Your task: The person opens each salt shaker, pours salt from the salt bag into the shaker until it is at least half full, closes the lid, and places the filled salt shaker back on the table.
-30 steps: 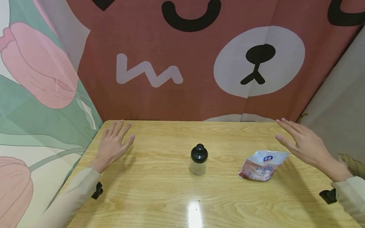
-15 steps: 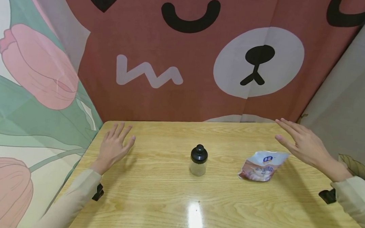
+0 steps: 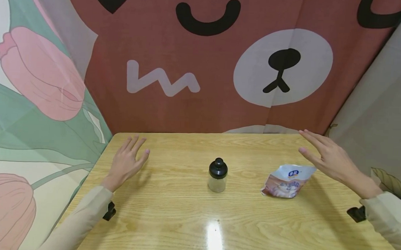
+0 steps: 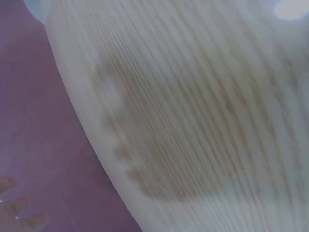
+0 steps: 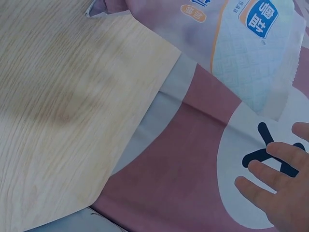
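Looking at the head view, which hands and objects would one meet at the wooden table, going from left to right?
Left hand → small translucent jar with black knobbed lid → pale-blue and pinkish-brown glossy packet → right hand.

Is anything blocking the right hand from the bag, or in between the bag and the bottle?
No visible obstacle: the right hand is up and right of the bag in the head view, with nothing between them. Between bag and bottle, only table shows.
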A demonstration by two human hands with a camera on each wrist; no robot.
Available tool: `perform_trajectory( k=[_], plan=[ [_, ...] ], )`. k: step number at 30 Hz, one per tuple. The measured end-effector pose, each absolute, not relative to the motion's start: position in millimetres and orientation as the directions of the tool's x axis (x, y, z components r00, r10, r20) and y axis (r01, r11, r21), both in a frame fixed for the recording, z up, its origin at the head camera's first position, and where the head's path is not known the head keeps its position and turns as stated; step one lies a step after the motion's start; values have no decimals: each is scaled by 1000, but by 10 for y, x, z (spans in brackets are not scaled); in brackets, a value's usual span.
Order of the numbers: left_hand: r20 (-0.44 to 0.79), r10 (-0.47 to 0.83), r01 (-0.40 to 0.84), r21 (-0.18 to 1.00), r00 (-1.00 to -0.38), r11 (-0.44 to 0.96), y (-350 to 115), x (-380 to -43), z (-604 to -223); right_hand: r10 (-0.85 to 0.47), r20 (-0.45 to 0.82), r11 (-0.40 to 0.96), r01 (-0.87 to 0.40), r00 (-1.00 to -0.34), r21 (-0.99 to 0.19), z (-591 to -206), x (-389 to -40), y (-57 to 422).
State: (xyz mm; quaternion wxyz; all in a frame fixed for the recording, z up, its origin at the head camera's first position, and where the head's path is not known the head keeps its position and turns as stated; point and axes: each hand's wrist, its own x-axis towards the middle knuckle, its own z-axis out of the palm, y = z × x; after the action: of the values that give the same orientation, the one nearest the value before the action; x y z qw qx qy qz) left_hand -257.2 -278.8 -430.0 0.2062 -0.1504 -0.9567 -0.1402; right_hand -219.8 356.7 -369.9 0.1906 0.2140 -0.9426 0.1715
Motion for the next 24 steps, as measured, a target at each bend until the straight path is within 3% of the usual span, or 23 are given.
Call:
perform_trajectory(
  k=[24],
  plan=[
    [472,151,341,350,-869,872,-2691,-2554,-4359,-316,488,822,-492,-814,-288,-3733,-2203,3416]
  ],
)
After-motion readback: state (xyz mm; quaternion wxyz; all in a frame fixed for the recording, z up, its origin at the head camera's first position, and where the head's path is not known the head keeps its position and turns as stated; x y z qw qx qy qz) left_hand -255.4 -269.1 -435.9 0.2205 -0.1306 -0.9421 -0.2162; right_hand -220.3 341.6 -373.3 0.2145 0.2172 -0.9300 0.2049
